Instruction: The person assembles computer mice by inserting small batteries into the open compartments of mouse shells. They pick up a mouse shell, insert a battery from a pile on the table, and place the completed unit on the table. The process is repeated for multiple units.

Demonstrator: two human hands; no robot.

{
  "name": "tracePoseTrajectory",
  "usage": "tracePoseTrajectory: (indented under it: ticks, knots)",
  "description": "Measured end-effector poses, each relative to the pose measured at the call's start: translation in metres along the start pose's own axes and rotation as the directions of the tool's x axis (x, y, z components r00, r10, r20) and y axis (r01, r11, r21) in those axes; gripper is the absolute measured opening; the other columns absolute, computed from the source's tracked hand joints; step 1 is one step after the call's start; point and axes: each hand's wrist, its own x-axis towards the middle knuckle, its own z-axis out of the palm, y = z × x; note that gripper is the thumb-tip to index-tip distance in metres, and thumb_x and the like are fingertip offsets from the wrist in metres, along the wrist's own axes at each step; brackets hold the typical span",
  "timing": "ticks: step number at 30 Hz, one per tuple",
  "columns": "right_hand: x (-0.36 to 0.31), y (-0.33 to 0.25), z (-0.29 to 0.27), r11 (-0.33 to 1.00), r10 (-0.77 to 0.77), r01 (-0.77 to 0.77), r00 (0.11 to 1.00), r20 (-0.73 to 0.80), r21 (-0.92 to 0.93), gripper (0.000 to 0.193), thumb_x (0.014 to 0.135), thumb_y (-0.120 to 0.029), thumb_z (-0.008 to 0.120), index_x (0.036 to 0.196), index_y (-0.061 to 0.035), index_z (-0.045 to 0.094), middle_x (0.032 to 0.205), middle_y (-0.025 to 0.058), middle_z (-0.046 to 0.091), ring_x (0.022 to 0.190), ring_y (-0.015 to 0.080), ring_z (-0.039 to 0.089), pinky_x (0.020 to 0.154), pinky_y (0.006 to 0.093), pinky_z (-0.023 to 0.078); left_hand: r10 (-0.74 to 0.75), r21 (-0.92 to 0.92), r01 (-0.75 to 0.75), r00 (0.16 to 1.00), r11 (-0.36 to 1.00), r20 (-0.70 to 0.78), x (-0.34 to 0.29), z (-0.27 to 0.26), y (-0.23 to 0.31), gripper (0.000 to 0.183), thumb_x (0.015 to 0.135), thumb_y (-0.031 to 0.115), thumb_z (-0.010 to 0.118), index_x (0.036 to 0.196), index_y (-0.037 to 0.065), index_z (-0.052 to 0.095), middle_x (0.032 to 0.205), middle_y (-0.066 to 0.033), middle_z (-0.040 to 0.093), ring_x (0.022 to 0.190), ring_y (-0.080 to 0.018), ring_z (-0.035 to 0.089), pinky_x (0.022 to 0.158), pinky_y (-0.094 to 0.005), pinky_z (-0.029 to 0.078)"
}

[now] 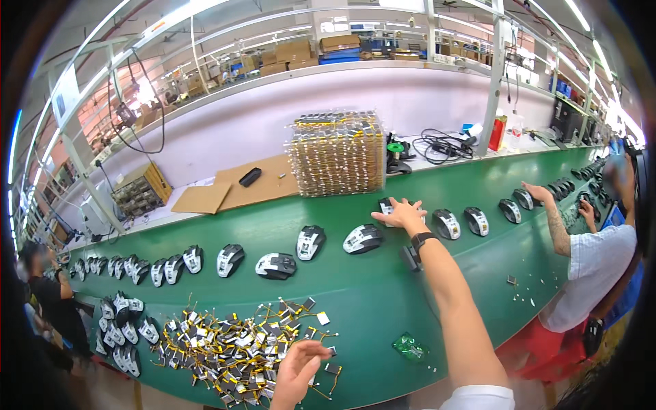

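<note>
A bright, evenly lit scene. Long ceiling tube lights (171, 17) glare white above the bench (383, 287), whose green top shows soft, faint shadows. Fisheye distortion bends straight edges, and a black rim frames the round picture. People at the bench's far ends look blurred; its middle is sharp.
</note>
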Motion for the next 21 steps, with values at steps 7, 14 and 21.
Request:
tracePoseTrajectory:
  ticks: [7,14,21]
  knots:
    - [-0.028,-0.020,0.033,0.997,-0.036,0.034,0.999,-0.025,-0.068,0.081,0.082,-0.064,0.057,0.148,-0.0229,0.037,0.150,0.0114,0.039,0.139,0.0540,0.017,0.102,0.0764,0.019,0.248,0.877,-0.382,0.916,0.292,0.317,0.158,0.013,0.011,0.052,0.085,0.034,0.065,0.124,0.001,0.051,0.119,-0.0204,0.059,0.117,-0.0362,0.054,0.099,-0.0431,0.043]
    - [-0.065,-0.064,0.042,0.994,-0.109,0.109,0.994,0.016,-0.020,0.090,0.072,-0.060,0.066,0.147,-0.0170,0.038,0.153,0.0153,0.033,0.139,0.0545,0.017,0.104,0.0744,0.020,-0.085,0.973,-0.162,0.985,-0.162,0.149,0.292,0.019,-0.030,0.121,0.054,0.080,0.071,0.147,0.012,0.034,0.154,-0.0234,0.023,0.142,-0.0545,0.006,0.103,-0.0789,0.009]
    - [-0.068,-0.072,0.034,0.992,0.063,-0.062,0.998,0.003,-0.113,0.103,0.070,-0.071,0.065,0.146,-0.0066,0.038,0.155,0.0175,0.026,0.138,0.0598,0.012,0.103,0.0746,0.021,-0.165,0.978,-0.185,0.972,-0.093,0.168,0.314,-0.025,-0.027,0.118,0.050,0.081,0.073,0.144,0.018,0.039,0.152,-0.0252,0.026,0.141,-0.0581,0.006,0.101,-0.0808,0.011]
